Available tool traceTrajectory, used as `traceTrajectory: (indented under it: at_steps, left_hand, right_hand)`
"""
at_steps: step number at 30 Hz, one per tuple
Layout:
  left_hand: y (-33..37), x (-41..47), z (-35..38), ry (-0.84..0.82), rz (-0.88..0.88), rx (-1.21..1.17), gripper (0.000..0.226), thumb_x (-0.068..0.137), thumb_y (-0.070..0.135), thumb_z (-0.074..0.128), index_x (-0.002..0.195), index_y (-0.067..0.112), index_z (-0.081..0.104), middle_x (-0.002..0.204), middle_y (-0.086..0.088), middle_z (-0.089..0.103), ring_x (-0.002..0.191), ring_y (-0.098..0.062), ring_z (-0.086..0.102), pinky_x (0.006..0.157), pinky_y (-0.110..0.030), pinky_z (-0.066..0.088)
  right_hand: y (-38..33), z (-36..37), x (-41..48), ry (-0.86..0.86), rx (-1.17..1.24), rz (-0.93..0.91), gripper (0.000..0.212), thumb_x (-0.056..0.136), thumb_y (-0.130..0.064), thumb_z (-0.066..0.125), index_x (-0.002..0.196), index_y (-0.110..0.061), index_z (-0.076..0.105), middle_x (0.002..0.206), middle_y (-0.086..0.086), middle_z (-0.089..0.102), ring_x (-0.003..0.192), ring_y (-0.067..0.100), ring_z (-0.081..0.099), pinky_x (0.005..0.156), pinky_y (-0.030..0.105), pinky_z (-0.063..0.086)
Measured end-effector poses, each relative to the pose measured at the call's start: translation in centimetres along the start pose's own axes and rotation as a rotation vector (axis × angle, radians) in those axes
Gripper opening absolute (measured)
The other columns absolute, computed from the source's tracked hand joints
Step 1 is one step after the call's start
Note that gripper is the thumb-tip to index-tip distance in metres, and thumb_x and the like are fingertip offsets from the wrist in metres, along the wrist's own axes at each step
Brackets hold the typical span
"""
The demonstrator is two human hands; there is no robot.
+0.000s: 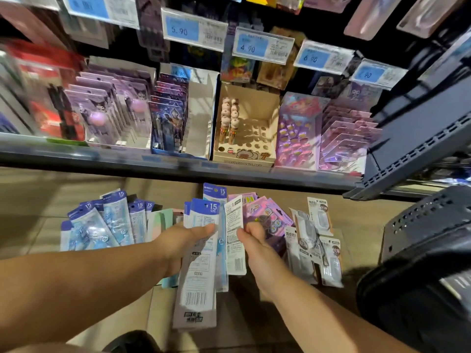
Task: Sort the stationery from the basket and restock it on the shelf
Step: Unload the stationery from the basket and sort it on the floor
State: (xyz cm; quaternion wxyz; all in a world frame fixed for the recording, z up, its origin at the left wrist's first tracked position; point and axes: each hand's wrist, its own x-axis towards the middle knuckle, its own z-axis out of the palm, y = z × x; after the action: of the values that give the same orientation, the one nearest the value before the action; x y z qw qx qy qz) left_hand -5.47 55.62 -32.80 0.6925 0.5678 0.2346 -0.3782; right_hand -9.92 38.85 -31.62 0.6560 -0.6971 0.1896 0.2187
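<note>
My left hand (pixel 181 244) grips a stack of long 15 cm ruler packs (pixel 201 253), backs and barcodes facing me. My right hand (pixel 254 240) pinches a narrow white pack (pixel 234 233) beside that stack, over a pile of purple cartoon packs (pixel 270 217) on the floor. More blue ruler packs (pixel 107 222) are fanned out on the floor at the left. White and clear packs (pixel 316 243) lie at the right. The dark basket (pixel 428 240) stands at the far right. The shelf (pixel 178 169) runs across just above the piles.
On the shelf stand purple carded pens (pixel 112 110), blue hero packs (pixel 168 115), a cardboard pen display box (pixel 247 128) with many vacant holes, and pink packs (pixel 341 141). Blue price tags (pixel 249 47) hang above. A dark shelf upright (pixel 420 138) juts out at the right.
</note>
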Motion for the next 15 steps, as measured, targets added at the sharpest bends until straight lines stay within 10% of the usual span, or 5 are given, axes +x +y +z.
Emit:
traceTrajectory:
  at_steps: [10, 15]
  left_hand:
    - [0.13, -0.43, 0.48, -0.081, 0.036, -0.056, 0.040, 0.081, 0.021, 0.071, 0.118, 0.008, 0.064, 0.105, -0.017, 0.073, 0.089, -0.034, 0.072, 0.078, -0.045, 0.056]
    - [0.31, -0.52, 0.93, -0.106, 0.040, -0.076, 0.036, 0.087, 0.020, 0.065, 0.120, 0.007, 0.062, 0.104, -0.017, 0.074, 0.083, -0.030, 0.074, 0.069, -0.040, 0.058]
  right_hand:
    - [0.78, -0.27, 0.11, -0.018, 0.045, -0.027, 0.080, 0.080, -0.028, 0.077, 0.137, -0.042, 0.022, 0.113, -0.021, 0.048, 0.102, 0.002, 0.057, 0.088, 0.027, 0.050]
    - [0.95, -0.35, 0.70, 0.118, 0.041, 0.042, 0.094, 0.058, -0.041, 0.088, 0.129, -0.048, 0.026, 0.132, -0.009, 0.048, 0.113, 0.020, 0.058, 0.091, 0.050, 0.054]
